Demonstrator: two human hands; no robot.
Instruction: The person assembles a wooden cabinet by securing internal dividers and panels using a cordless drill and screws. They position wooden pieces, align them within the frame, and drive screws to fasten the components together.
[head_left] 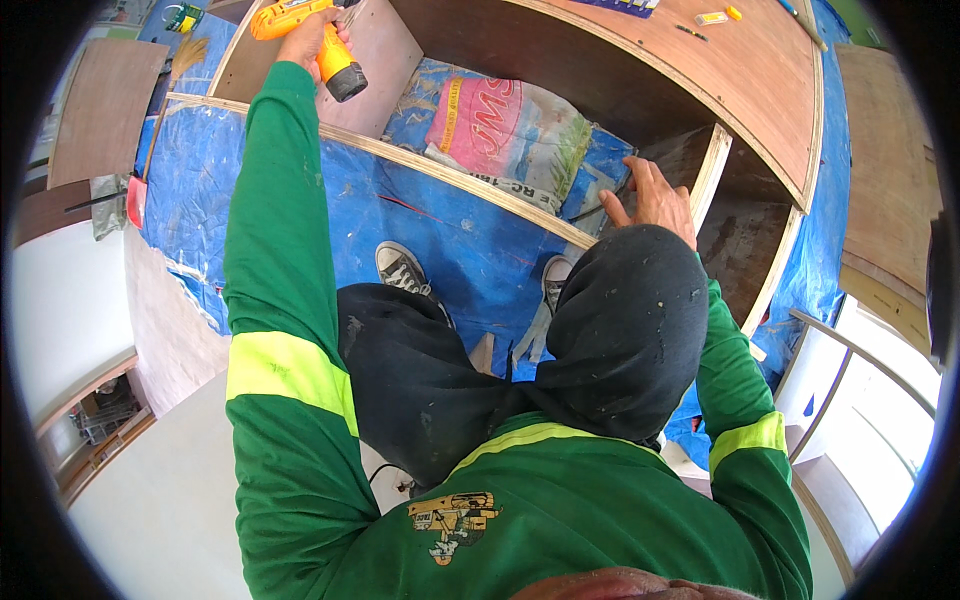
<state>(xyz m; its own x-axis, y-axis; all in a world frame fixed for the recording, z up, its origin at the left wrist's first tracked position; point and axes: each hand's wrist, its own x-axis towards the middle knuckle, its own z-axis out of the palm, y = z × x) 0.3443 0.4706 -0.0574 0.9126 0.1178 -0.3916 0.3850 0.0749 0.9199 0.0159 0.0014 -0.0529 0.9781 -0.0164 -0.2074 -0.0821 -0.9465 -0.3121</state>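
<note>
My left hand (pixel 308 42) is wrapped round the handle of a yellow cordless drill (pixel 333 55) with a black base, raised over the left end of a wooden cabinet frame (pixel 390 150). At the frame's right part my right hand (pixel 655 200) has its fingers apart and slightly bent, beside an upright wooden divider (pixel 712 180); my knee partly hides it. No object shows in its fingers. Inside the frame, left of that hand, lies a printed woven sack (pixel 500 135) in pink, white and green.
Blue tarpaulin (pixel 340 210) covers the floor under the frame and my shoes (pixel 402 270). On the cabinet's wooden panel (pixel 760 90) lie a small yellow-capped item (pixel 712 18) and a dark bit (pixel 691 33). A broom (pixel 188 55) and loose board (pixel 105 110) stand at left.
</note>
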